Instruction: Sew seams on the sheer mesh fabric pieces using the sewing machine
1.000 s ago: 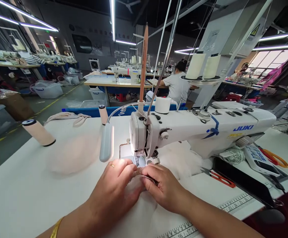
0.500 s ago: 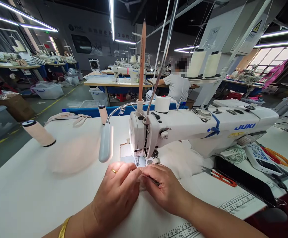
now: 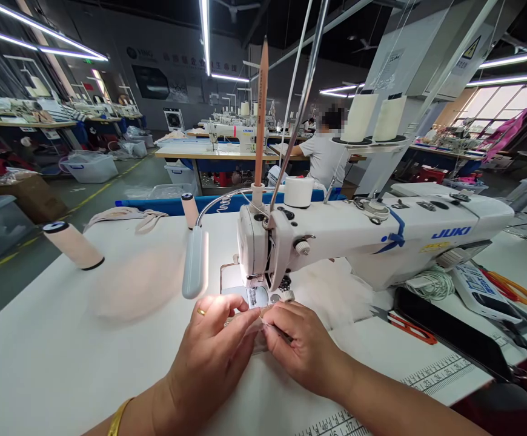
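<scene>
My left hand (image 3: 215,345), with a gold ring, pinches the edge of a thin, sheer pale fabric (image 3: 258,343) just in front of the sewing machine (image 3: 309,233). Close beside it on the right, my right hand (image 3: 302,345) has its fingers closed on the same fabric, and a small dark tool (image 3: 284,333) shows between its thumb and fingers. Both hands' fingertips nearly meet below the lit needle area (image 3: 258,295). More sheer pale fabric lies under the machine arm, and another pale piece (image 3: 134,281) rests on the table at the left.
Two peach thread cones (image 3: 73,245) (image 3: 189,210) stand or lie at the left. A lamp (image 3: 194,263) hangs left of the needle. To the right are a black phone (image 3: 449,333), orange-handled scissors (image 3: 513,287) and a white cable (image 3: 429,283). A person (image 3: 324,151) sits beyond.
The left fingers have lifted and spread slightly, and more fabric edge shows between the hands. The right hand stays almost in place. The whole view has shifted slightly.
</scene>
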Action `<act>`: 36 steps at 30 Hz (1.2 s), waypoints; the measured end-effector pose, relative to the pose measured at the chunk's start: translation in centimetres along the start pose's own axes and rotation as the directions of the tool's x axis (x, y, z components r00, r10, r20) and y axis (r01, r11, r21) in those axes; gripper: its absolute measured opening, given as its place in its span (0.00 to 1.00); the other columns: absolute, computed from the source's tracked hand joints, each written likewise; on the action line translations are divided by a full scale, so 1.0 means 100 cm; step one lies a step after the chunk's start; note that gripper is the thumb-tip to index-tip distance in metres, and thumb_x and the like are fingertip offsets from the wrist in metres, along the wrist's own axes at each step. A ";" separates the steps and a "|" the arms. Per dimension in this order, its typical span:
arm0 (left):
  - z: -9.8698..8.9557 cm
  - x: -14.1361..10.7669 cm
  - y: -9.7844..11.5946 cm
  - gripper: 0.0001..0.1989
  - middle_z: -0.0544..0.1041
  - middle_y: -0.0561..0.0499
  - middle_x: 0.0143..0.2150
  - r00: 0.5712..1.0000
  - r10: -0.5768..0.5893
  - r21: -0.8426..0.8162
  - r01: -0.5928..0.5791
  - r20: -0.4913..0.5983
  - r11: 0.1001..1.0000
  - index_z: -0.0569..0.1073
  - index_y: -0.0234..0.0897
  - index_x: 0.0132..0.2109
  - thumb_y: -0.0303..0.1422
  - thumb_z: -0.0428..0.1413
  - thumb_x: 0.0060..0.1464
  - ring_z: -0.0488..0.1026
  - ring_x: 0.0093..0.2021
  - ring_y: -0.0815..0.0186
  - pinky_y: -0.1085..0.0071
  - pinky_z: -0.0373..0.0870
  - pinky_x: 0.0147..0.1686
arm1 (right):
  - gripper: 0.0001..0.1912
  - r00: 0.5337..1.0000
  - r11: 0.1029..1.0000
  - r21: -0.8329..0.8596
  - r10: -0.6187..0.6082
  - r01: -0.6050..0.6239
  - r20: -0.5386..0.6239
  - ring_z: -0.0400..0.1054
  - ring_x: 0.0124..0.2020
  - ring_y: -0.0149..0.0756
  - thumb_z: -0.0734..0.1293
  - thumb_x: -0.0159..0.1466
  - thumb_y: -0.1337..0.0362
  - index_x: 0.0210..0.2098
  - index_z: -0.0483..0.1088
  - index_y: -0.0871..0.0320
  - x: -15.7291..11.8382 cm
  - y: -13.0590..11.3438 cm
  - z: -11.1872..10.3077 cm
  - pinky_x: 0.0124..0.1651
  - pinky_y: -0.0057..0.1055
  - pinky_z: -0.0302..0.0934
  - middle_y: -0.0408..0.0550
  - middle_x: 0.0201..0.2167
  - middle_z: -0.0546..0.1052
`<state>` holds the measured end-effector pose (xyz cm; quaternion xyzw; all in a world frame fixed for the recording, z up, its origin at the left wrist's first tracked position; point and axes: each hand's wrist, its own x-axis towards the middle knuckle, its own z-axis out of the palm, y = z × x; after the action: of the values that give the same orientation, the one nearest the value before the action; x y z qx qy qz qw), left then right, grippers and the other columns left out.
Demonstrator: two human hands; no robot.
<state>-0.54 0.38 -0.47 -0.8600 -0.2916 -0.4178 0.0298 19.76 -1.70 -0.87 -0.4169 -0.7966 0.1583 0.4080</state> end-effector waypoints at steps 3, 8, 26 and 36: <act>-0.001 0.001 0.000 0.15 0.71 0.47 0.45 1.000 -0.001 0.005 0.001 -0.008 1.000 0.78 0.38 0.53 0.19 0.54 0.65 0.66 0.41 0.64 0.65 0.62 0.44 | 0.11 1.000 1.000 0.003 0.014 -0.014 0.007 0.63 0.28 0.32 0.59 0.69 0.69 0.29 0.60 0.55 -0.001 0.000 -0.001 0.35 0.30 0.55 0.40 0.26 0.70; 0.000 0.000 -0.001 0.15 0.70 0.48 0.45 1.000 -0.001 0.009 0.002 -0.025 1.000 0.78 0.40 0.53 0.19 0.55 0.65 0.66 0.41 0.64 0.65 0.62 0.44 | 0.11 1.000 0.999 0.022 0.025 -0.026 0.017 0.68 0.30 0.33 0.59 0.70 0.68 0.30 0.63 0.55 -0.001 0.000 0.000 0.36 0.31 0.56 0.43 0.28 0.75; -0.001 0.003 -0.001 0.11 0.72 0.49 0.41 0.998 -0.003 0.040 0.005 -0.055 0.999 0.81 0.40 0.45 0.22 0.55 0.66 0.66 0.39 0.64 0.68 0.63 0.43 | 0.12 0.998 0.999 0.024 0.042 -0.043 0.039 0.72 0.34 0.37 0.60 0.72 0.66 0.31 0.67 0.53 0.001 -0.003 0.001 0.41 0.33 0.64 0.44 0.29 0.77; 0.000 0.002 -0.002 0.11 0.72 0.51 0.39 0.999 -0.021 0.020 0.022 -0.035 1.000 0.78 0.40 0.43 0.21 0.55 0.65 0.67 0.37 0.64 0.66 0.61 0.43 | 0.06 0.994 0.991 0.079 0.108 -0.109 0.018 0.70 0.33 0.36 0.63 0.70 0.66 0.38 0.71 0.53 -0.001 -0.004 0.000 0.39 0.32 0.64 0.43 0.31 0.77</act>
<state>-0.56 0.67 -0.31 -0.8491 -0.3045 -0.4299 0.0390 19.60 -1.99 -0.69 -0.4420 -0.7686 0.2150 0.4096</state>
